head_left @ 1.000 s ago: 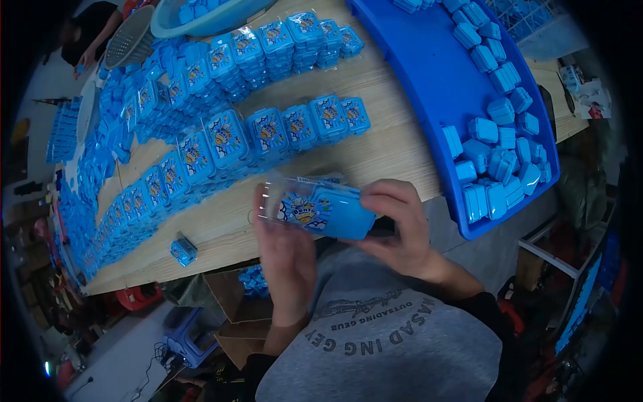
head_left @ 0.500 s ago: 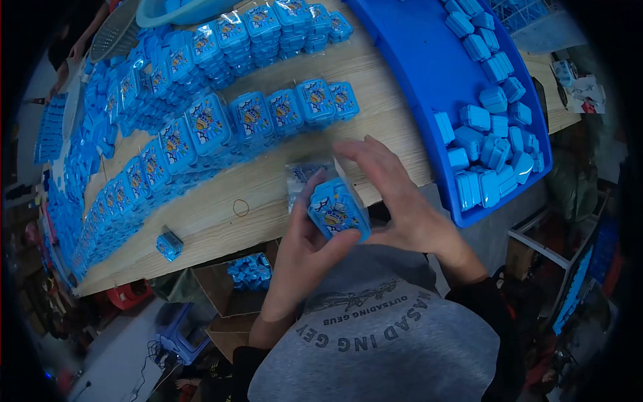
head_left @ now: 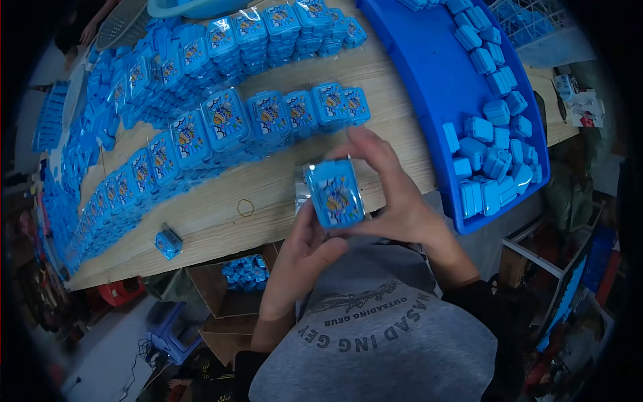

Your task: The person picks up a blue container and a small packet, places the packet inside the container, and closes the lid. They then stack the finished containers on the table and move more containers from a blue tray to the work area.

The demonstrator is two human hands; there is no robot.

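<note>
A small blue plastic case (head_left: 337, 195) with a colourful cartoon picture on its lid is held upright over the table's front edge. My right hand (head_left: 405, 208) spans it, fingers at the top right and thumb along the bottom edge. My left hand (head_left: 301, 264) is curled at its lower left, fingers against the side and thumb lying below the lid. Clear plastic wrapping (head_left: 303, 191) shows behind the case's left edge; how the left fingers meet it is hidden.
Stacked picture-lidded cases (head_left: 226, 120) stand in rows on the wooden table (head_left: 281, 201). A blue tray (head_left: 429, 80) of plain cases is at right. One wrapped case (head_left: 168, 242) and a rubber band (head_left: 246, 208) lie left. Below sits a cardboard box (head_left: 218, 295).
The case has turned more upright, its lid facing me more squarely. My left thumb has slid off the lid, and my right hand has closed in around the case. The view has shifted slightly.
</note>
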